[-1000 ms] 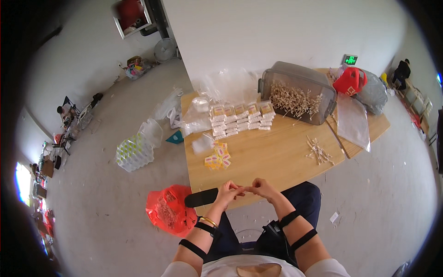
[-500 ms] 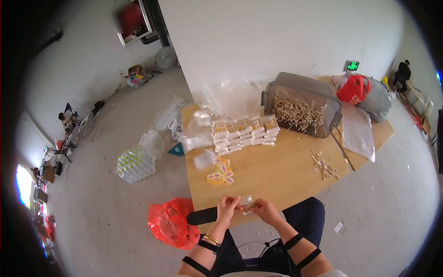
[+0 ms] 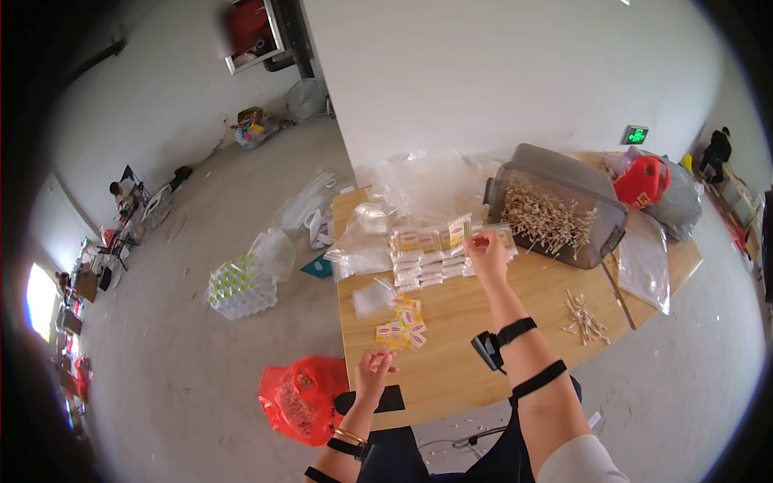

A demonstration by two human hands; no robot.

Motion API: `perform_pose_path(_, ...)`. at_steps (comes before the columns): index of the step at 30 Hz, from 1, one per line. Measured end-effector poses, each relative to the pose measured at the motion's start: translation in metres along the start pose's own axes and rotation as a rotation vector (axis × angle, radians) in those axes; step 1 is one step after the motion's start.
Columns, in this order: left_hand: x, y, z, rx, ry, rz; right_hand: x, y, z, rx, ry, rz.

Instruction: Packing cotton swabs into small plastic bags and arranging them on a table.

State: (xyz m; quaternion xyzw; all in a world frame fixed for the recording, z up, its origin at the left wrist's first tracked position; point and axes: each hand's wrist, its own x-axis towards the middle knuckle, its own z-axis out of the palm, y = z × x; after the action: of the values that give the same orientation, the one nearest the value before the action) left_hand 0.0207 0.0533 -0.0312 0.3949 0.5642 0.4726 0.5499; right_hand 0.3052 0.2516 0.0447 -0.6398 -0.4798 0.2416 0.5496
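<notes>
Here, right grip pinches a packet by its side, sensibly: looks light, slick, easily crumpled. Left grip hangs half-spread, empty, near yellow cards.

A clear, yellow-labelled packet, slightly tilted, is at the stacked packets, one o'clock from loose yellow cards.

The person's right arm stretches well forward, fingers of the right grip pinched together. The left forearm is nearer the body, slanting up to the left grip, its fingers loosely curled.
</notes>
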Motion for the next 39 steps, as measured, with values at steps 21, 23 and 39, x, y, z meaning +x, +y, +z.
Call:
perform_pose_path(21,0.108,0.046,-0.038,1.118,0.153,0.674,-0.192,0.004,-0.036,-0.099,-0.32,-0.091)
perform_pose_path(23,0.103,0.046,-0.043,1.084,0.2,0.73,-0.2,-0.003,-0.029,-0.06,-0.422,-0.056)
perform_pose_path(39,0.096,0.018,-0.053,0.99,0.114,0.584,-0.244,0.001,-0.039,-0.064,-0.518,0.013)
